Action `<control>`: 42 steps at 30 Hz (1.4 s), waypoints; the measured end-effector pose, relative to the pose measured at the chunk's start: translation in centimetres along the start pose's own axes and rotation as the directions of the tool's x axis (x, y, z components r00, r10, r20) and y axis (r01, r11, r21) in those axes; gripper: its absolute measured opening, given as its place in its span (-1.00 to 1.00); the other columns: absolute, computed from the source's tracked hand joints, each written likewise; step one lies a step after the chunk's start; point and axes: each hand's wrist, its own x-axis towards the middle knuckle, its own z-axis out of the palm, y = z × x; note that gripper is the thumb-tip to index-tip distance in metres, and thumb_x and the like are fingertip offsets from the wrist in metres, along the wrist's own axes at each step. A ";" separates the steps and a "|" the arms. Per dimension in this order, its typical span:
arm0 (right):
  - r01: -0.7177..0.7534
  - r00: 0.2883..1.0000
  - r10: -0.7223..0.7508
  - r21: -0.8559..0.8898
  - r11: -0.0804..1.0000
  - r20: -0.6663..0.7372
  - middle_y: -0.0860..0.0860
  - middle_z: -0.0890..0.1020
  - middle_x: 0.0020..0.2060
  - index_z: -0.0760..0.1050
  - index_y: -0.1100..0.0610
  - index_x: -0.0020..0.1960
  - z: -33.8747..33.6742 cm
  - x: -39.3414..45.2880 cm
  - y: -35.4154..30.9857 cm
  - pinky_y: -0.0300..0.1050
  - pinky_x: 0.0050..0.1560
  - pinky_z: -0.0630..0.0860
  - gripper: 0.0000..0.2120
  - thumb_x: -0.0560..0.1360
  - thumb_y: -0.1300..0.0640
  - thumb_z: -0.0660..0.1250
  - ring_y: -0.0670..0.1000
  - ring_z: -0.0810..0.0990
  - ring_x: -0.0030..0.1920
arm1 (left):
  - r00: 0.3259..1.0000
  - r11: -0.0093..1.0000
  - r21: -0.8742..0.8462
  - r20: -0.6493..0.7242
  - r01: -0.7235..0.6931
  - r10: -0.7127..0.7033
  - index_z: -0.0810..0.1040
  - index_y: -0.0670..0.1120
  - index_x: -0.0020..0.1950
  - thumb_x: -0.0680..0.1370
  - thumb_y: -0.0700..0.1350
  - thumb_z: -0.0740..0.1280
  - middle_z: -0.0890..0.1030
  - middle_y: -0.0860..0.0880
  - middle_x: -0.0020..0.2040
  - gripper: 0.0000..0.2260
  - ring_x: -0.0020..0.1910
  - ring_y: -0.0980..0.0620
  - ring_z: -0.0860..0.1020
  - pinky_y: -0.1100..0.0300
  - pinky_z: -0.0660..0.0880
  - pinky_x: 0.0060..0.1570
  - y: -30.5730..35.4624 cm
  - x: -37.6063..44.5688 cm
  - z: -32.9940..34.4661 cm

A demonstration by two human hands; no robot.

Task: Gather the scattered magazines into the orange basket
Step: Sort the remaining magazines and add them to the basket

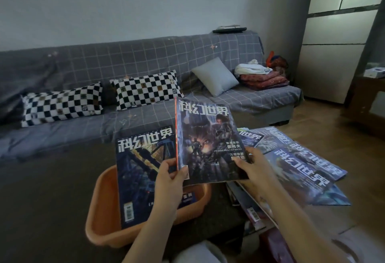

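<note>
I hold a dark blue magazine [206,137] tilted up in front of me. My left hand [171,177] grips its spine at the lower left corner, and my right hand [255,171] grips its lower right edge. Below and to the left sits the orange basket [100,210], with one magazine [141,169] leaning upright inside it. Several more magazines [302,164] lie scattered on the floor to the right, and others [250,210] are stacked under my right forearm.
A grey checked sofa [145,58] runs along the back with two checkerboard pillows [62,106], a grey cushion [214,76] and folded cloths [262,77]. A dark rug [52,189] lies under the basket. A cabinet [333,43] stands at the right.
</note>
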 end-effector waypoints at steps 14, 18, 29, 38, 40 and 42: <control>0.131 0.950 -0.077 -0.164 0.978 0.303 -0.12 0.47 0.12 0.23 0.02 0.40 12.4 -2.5 -1.0 -0.26 -0.15 0.42 -0.46 0.50 0.14 0.37 -0.12 0.48 -0.01 | 0.966 0.964 0.239 -0.252 0.121 -0.058 0.42 0.09 0.07 0.55 -0.07 0.35 0.64 0.12 -0.09 -0.85 -0.33 0.21 0.63 0.40 0.48 -0.50 -3.3 -0.5 -12.1; 0.237 0.948 -0.143 -0.327 0.915 0.285 -0.09 0.55 0.07 0.30 -0.02 0.31 13.0 -3.0 -0.3 -0.35 -0.28 0.38 -0.54 0.48 0.17 0.38 -0.19 0.49 -0.16 | 0.969 0.881 0.449 -0.241 0.151 -0.043 0.50 0.11 0.03 0.49 0.01 0.42 0.59 0.16 -0.10 -0.84 -0.14 0.21 0.56 0.23 0.53 -0.22 -3.8 -0.6 -13.1; 0.209 0.953 -0.078 -0.449 0.868 0.293 -0.20 0.52 -0.13 0.44 0.03 0.24 13.0 -2.9 -0.3 -0.33 -0.27 0.39 -0.70 0.52 0.12 0.32 -0.23 0.47 -0.24 | 0.948 0.836 0.542 -0.302 0.089 0.095 0.51 -0.03 0.35 0.53 -0.04 0.38 0.57 0.00 0.21 -0.61 0.06 0.09 0.56 0.10 0.56 0.06 -4.0 -0.8 -12.9; 0.234 0.946 -0.101 -0.435 0.869 0.308 -0.05 0.62 -0.06 0.50 0.06 0.12 13.1 -3.1 -0.3 -0.38 -0.32 0.31 -0.82 0.52 0.11 0.31 -0.16 0.46 -0.22 | 0.943 0.860 0.489 -0.332 0.145 0.030 0.54 -0.02 0.32 0.55 -0.03 0.35 0.51 0.22 -0.24 -0.66 -0.28 0.26 0.55 0.33 0.47 -0.30 -4.3 -0.7 -12.7; 0.227 0.950 -0.096 -0.441 0.869 0.299 -0.05 0.63 -0.12 0.46 0.00 -0.05 13.2 -2.9 -0.4 -0.36 -0.33 0.34 -0.95 0.51 0.10 0.33 -0.20 0.46 -0.28 | 0.941 0.860 0.489 -0.338 0.146 0.032 0.55 -0.03 0.30 0.55 -0.04 0.36 0.52 0.23 -0.26 -0.67 -0.31 0.27 0.54 0.37 0.43 -0.34 -4.3 -0.6 -12.6; 0.208 0.954 -0.081 -0.447 0.870 0.288 -0.02 0.66 -0.12 0.46 0.01 -0.12 13.3 -2.8 -0.5 -0.26 -0.27 0.43 -0.94 0.51 0.10 0.33 -0.13 0.51 -0.26 | 0.940 0.864 0.479 -0.342 0.157 0.019 0.55 -0.04 0.30 0.54 -0.04 0.36 0.56 0.22 -0.25 -0.68 -0.32 0.27 0.54 0.38 0.39 -0.37 -4.3 -0.5 -12.6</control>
